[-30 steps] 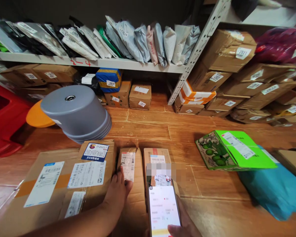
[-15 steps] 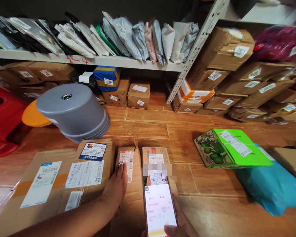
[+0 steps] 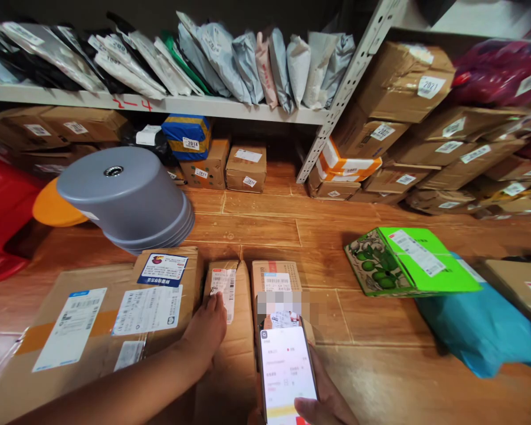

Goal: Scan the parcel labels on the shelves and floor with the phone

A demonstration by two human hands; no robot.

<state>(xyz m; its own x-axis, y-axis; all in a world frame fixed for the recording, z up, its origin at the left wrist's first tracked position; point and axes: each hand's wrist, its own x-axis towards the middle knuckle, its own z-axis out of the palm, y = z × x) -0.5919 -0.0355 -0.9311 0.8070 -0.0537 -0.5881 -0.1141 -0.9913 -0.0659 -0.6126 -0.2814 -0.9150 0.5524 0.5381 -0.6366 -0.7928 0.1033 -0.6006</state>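
My right hand (image 3: 325, 392) is wrapped round a smartphone (image 3: 287, 369), its thumb over the lower part of the lit screen. Beneath and beyond the phone lies a small cardboard box (image 3: 272, 270) with a label, partly covered by a blurred patch. My left hand (image 3: 207, 324) reaches onto a narrow cardboard box (image 3: 236, 366), fingers bunched together against its white shipping label (image 3: 230, 298). Whatever is under those fingertips is hidden. Left of that hand sits a large cardboard box (image 3: 101, 366) with several labels, and a smaller labelled box (image 3: 192, 265) beside it.
Grey stacked tubs (image 3: 128, 195) and a red stool (image 3: 2, 218) stand at the left. A green box (image 3: 416, 260) and a blue bag (image 3: 478, 330) lie on the right of the wooden floor (image 3: 256, 227). Behind, a metal shelf (image 3: 230, 109) bears mailer bags, with boxes below.
My left fingers have drawn in and curled on the label, where they lay straighter before. The phone's screen content differs slightly. The whole view has shifted a little.
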